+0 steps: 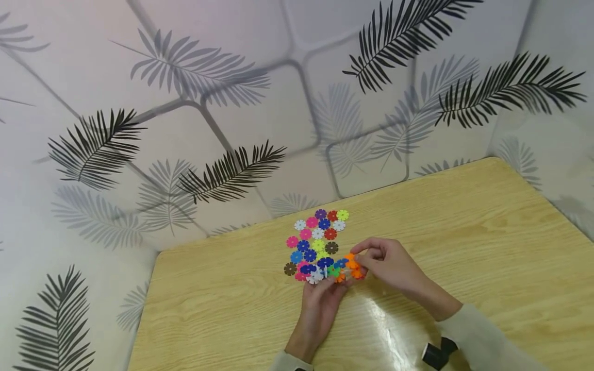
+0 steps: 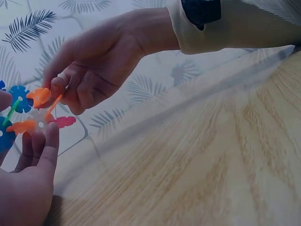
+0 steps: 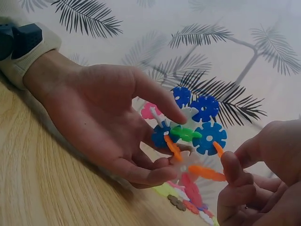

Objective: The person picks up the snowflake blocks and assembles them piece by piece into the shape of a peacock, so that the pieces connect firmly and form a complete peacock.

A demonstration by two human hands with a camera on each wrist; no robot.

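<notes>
Between the hands is a cluster of notched plastic snowflake discs (image 3: 210,138) slotted together in blue, green, orange, white and pink. My left hand (image 1: 320,309) holds it from below, palm up, with the thumb against the green disc (image 3: 186,134). My right hand (image 1: 390,265) pinches an orange disc (image 1: 351,259) at the cluster's right side between thumb and fingertips. In the right wrist view, an orange disc (image 3: 207,173) seen edge-on reaches toward the right fingers (image 3: 231,165). Parts of the cluster are hidden behind the left fingers.
Beyond the hands, several loose discs (image 1: 317,233) in pink, blue, white, red, yellow, purple and brown lie flat on the wooden table (image 1: 209,304). The table's far edge meets a wall (image 1: 260,113) with leaf patterns. A dark band sits at each sleeve cuff.
</notes>
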